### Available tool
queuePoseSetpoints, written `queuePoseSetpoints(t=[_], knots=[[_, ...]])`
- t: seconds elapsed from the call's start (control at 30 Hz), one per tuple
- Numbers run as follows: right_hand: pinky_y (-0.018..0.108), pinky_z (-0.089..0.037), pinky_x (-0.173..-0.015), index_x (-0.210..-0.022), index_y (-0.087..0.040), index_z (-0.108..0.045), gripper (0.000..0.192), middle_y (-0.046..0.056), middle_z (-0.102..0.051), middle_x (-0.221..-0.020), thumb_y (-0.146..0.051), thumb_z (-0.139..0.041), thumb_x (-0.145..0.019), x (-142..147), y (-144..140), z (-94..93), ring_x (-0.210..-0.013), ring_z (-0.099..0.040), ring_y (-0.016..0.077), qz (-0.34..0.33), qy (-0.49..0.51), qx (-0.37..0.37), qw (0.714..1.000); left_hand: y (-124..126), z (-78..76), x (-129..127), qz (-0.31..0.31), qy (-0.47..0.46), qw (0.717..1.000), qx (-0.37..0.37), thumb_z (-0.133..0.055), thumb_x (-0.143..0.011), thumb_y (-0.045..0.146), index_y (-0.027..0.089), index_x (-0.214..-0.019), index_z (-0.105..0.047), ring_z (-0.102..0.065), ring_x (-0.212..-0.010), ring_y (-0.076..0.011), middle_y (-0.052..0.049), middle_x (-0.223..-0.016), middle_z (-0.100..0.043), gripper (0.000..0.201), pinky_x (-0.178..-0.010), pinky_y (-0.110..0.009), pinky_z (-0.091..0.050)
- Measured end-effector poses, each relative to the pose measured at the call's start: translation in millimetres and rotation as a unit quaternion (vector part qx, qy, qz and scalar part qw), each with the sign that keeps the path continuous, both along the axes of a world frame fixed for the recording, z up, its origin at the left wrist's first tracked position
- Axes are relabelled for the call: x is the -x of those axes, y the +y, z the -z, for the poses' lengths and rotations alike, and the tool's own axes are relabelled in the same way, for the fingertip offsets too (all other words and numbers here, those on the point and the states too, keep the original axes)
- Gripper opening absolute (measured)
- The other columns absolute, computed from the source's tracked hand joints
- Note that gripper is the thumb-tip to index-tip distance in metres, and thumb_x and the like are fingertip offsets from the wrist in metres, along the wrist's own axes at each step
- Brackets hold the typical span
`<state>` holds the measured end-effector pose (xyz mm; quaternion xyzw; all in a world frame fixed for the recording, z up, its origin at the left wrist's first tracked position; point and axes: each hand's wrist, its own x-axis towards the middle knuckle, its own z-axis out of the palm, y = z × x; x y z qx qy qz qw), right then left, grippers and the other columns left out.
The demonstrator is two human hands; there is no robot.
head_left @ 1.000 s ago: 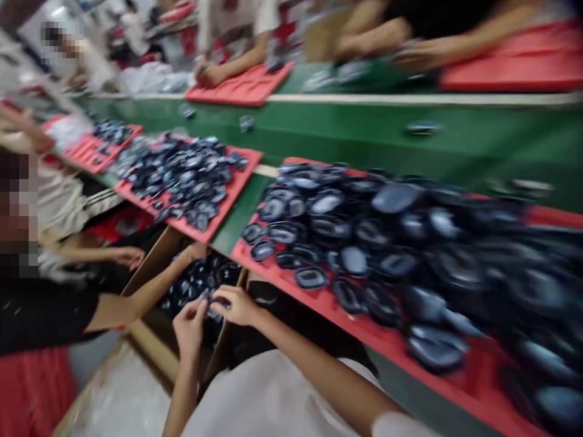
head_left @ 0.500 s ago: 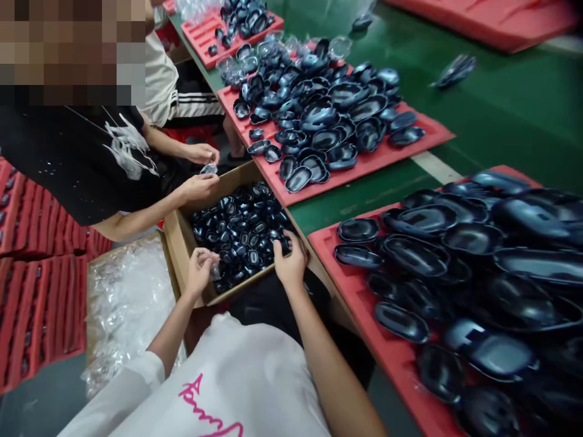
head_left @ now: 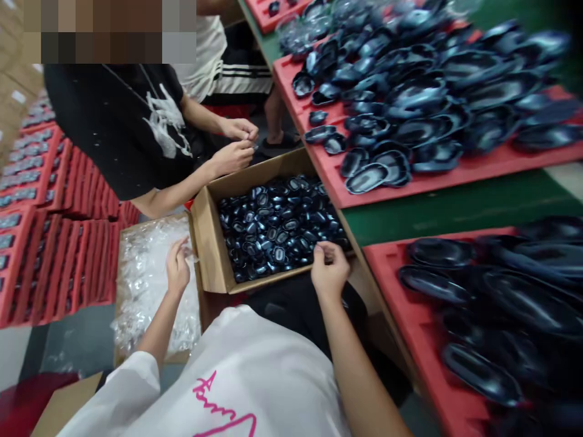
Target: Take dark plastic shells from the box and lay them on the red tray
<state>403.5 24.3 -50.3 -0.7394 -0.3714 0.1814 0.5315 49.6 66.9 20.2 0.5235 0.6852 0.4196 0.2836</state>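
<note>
My left hand (head_left: 178,265) is over the carton of clear plastic bags (head_left: 155,291), fingers stretched upward; I see nothing gripped in it. My right hand (head_left: 331,270) is curled with thumb and fingers pinched together, at the near right edge of a cardboard box (head_left: 214,249). Whatever it may hold is hidden. Inside that box lie many small, glossy dark-blue plastic shells (head_left: 279,254), oval with pale rims.
A co-worker's hands (head_left: 237,145) meet over the box's far side. To the right, red trays (head_left: 346,194) heaped with larger dark shells (head_left: 419,97) lie on the green table (head_left: 392,218). Stacked red trays (head_left: 59,267) stand at left.
My left hand has moved left from the box of shells to the bags, and the clear bag it pinched is gone from its fingers. My right hand has curled shut. The view has shifted.
</note>
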Motion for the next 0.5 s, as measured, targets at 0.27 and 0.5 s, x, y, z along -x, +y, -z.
queuePoseSetpoints(t=[0.27,0.5], knots=[[0.041,-0.051,-0.076,-0.084,-0.018,-0.065,0.025,0.010,-0.067,-0.079,-0.039,-0.055,-0.077,4.3,-1.3,-3.3,-0.076,-0.064,0.0248,-0.034,-0.011,0.015,0.999,-166.8,11.8,91.6,-0.169,0.208,0.960,0.087,-0.059,-0.083,0.036,0.017,-0.100,-0.073,-0.066,-0.077,-0.0215,-0.008,-0.084,-0.069,0.029,-0.069,-0.031,-0.055],[0.041,-0.052,-0.076,-0.082,-0.020,-0.062,0.021,0.009,-0.066,-0.077,-0.038,-0.054,-0.077,7.2,4.9,-6.0,-0.075,-0.062,0.0244,-0.100,-0.009,0.010,0.995,-249.1,45.0,60.0,-0.174,0.161,0.946,0.222,-0.059,-0.091,0.023,0.017,-0.077,-0.065,-0.056,-0.050,-0.0107,0.002,-0.066,-0.062,0.016,-0.054,-0.024,-0.044]])
